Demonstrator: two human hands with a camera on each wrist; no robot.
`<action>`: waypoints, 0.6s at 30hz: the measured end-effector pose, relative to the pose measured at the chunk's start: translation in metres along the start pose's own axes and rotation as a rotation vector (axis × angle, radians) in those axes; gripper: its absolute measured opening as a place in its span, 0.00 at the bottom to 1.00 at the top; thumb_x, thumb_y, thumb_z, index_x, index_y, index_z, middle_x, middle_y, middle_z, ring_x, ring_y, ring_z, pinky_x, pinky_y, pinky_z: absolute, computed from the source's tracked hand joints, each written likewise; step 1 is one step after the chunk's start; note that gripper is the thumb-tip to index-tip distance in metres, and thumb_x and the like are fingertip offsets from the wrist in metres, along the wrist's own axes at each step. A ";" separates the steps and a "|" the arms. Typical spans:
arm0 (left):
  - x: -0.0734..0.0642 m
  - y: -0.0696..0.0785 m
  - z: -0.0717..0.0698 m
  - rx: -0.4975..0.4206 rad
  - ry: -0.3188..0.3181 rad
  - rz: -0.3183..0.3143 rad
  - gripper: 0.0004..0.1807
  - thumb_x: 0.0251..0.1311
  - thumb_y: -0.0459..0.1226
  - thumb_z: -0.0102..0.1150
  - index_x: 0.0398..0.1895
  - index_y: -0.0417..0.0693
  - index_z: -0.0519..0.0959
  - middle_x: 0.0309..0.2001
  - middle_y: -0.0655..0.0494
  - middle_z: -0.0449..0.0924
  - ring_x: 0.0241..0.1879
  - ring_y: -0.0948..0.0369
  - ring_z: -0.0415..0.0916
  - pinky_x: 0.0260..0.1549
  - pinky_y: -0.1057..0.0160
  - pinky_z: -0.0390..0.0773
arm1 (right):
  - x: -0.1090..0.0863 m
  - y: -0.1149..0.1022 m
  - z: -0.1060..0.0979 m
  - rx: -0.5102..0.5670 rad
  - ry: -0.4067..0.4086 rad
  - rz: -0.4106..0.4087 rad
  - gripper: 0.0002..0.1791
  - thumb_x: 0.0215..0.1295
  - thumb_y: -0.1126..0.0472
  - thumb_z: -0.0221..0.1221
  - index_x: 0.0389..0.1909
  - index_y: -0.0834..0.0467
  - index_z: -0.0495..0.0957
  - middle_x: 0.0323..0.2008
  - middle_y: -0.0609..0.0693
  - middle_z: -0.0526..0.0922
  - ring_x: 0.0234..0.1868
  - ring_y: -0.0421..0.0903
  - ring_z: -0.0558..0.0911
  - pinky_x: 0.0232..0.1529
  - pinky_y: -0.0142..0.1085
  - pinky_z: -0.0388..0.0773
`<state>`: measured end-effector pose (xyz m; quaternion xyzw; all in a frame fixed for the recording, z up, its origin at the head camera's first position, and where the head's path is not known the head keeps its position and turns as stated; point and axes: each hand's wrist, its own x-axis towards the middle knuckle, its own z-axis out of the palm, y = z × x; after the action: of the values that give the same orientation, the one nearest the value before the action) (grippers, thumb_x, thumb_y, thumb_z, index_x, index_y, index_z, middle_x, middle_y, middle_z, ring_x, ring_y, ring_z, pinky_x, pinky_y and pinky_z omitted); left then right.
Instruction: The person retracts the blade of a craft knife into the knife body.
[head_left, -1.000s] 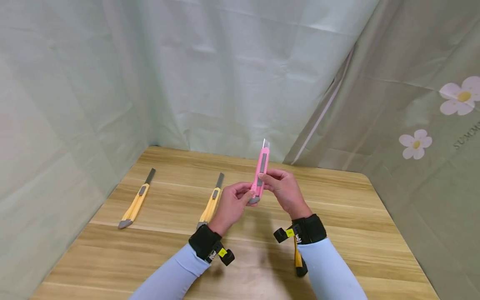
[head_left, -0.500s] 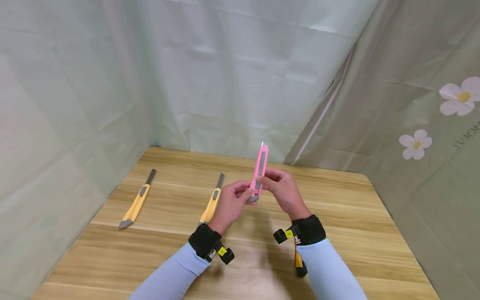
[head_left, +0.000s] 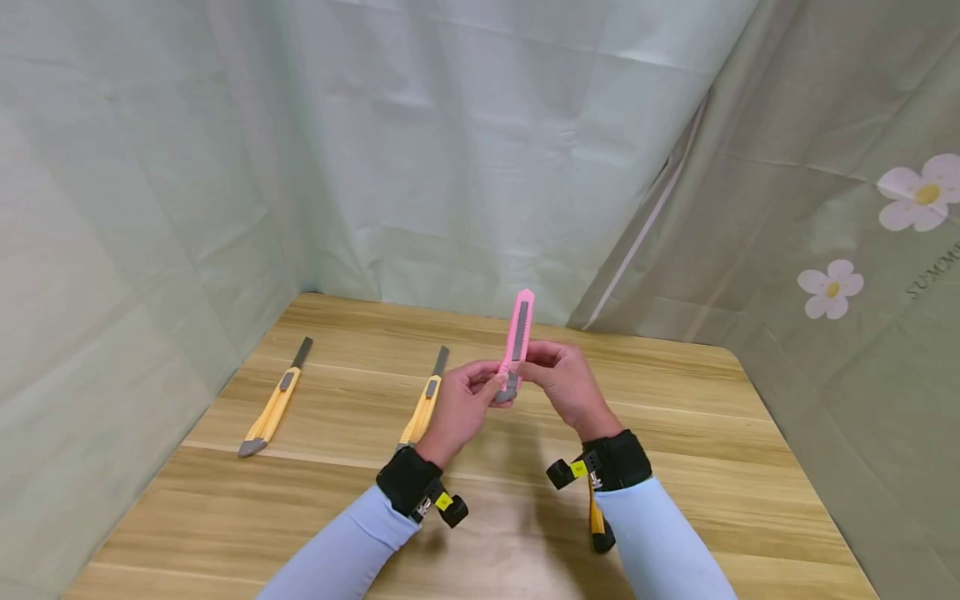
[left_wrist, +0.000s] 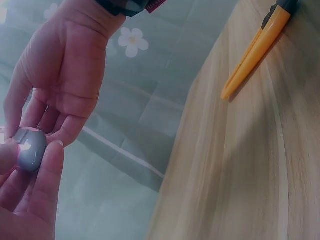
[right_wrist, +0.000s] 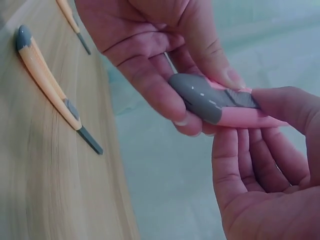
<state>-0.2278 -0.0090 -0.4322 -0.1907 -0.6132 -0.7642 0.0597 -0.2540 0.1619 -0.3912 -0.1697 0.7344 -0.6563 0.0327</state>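
Note:
A pink utility knife (head_left: 521, 329) with a grey slider and grey end cap is held upright above the table, and no blade shows at its tip. My left hand (head_left: 462, 408) pinches its lower end near the grey cap (right_wrist: 197, 95). My right hand (head_left: 567, 387) holds the pink body from the right, thumb on the grey slider (right_wrist: 242, 98), which sits low by the cap. In the left wrist view the cap (left_wrist: 32, 150) lies between the fingers, and most of the knife is out of sight.
On the wooden table (head_left: 315, 517) lie a yellow utility knife (head_left: 273, 404) at left and another yellow knife (head_left: 423, 408) partly behind my left hand, both with blades out. An orange-and-black knife (head_left: 598, 525) lies partly under my right forearm. Curtains (head_left: 465, 167) enclose the table.
My right thumb has slid down the pink knife together with the grey slider. The blade, which stuck out of the tip, has drawn back inside. The knives on the table have not moved.

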 end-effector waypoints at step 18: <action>-0.003 0.011 0.000 -0.050 -0.035 -0.029 0.11 0.64 0.28 0.54 0.49 0.32 0.76 0.39 0.40 0.79 0.36 0.47 0.79 0.34 0.48 0.81 | -0.002 0.001 0.000 0.049 -0.041 0.021 0.13 0.60 0.68 0.63 0.46 0.60 0.78 0.40 0.59 0.79 0.42 0.55 0.78 0.48 0.42 0.78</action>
<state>-0.2215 -0.0119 -0.4233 -0.1965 -0.5976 -0.7766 0.0330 -0.2523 0.1624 -0.3923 -0.1744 0.7190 -0.6702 0.0590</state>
